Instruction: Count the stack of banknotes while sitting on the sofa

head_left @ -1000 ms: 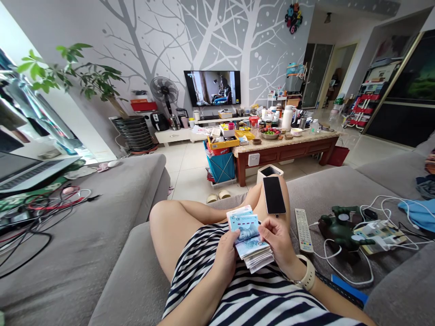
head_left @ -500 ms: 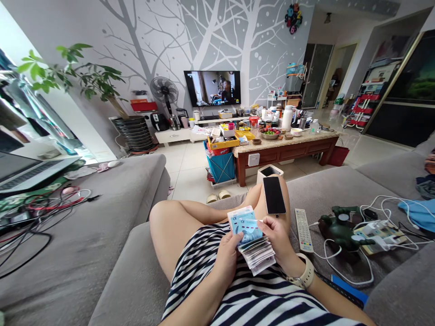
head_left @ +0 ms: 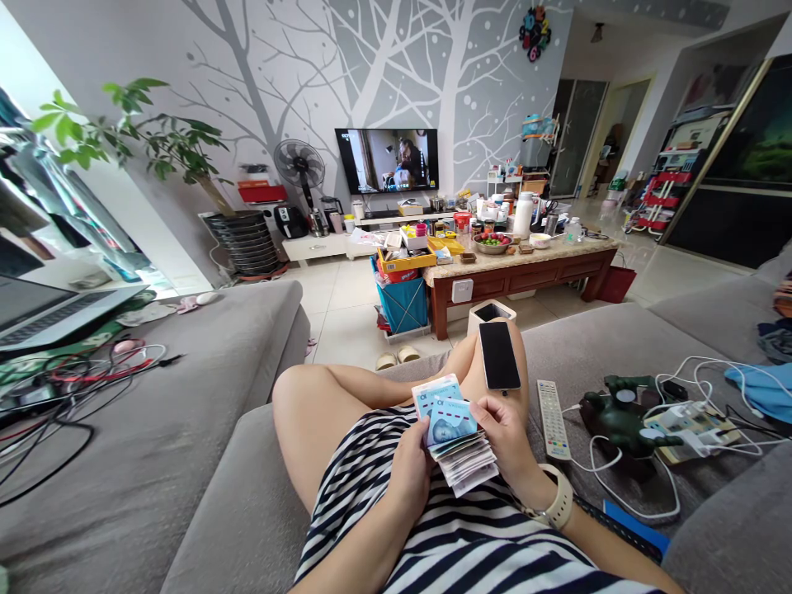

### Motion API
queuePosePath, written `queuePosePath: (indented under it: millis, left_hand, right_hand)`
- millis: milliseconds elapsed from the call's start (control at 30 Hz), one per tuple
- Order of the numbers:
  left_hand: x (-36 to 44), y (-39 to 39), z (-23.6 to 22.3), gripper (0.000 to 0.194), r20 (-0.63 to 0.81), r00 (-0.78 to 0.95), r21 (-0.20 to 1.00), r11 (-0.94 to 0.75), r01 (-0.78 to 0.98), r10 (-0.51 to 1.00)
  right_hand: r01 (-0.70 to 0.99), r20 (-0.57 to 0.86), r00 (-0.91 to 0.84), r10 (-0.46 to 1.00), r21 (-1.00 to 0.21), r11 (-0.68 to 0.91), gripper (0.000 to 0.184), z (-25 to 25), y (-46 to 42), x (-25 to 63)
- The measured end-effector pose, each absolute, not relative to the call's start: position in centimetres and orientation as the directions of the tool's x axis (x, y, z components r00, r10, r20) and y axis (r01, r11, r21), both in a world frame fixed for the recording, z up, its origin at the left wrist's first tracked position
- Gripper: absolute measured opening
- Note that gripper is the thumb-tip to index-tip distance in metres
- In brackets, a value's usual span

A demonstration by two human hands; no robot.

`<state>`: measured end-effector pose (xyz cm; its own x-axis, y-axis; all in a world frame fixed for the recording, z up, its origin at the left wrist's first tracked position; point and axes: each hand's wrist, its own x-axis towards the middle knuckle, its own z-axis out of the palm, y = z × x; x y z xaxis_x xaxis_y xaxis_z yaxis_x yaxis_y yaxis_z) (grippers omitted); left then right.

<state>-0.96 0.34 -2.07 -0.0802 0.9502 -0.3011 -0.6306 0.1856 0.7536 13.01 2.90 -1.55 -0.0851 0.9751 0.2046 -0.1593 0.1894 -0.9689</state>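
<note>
Banknotes [head_left: 461,437] have shifted above the grey sofa [head_left: 619,338], facing the wall television [head_left: 387,161].

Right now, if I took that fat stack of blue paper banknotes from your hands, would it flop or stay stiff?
The stack of blue paper banknotes would probably flop: its lower sheets fan out and bend between the left hand and right hand. It likely feels light for its size, being thin paper. The loose sheets might slide apart if not pinched.
</note>
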Motion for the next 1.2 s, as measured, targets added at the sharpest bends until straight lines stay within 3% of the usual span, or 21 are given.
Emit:
queuePosePath:
  millis: [1200]
  left_hand:
    - [-1.17,0.46,-2.26,0.024,-0.275,-0.045,0.784,0.197,-0.589,0.96]
  right_hand:
    - [-0.287,0.191,-0.12,0.974,-0.946,0.151,0.026,-1.05,2.48,12.87]
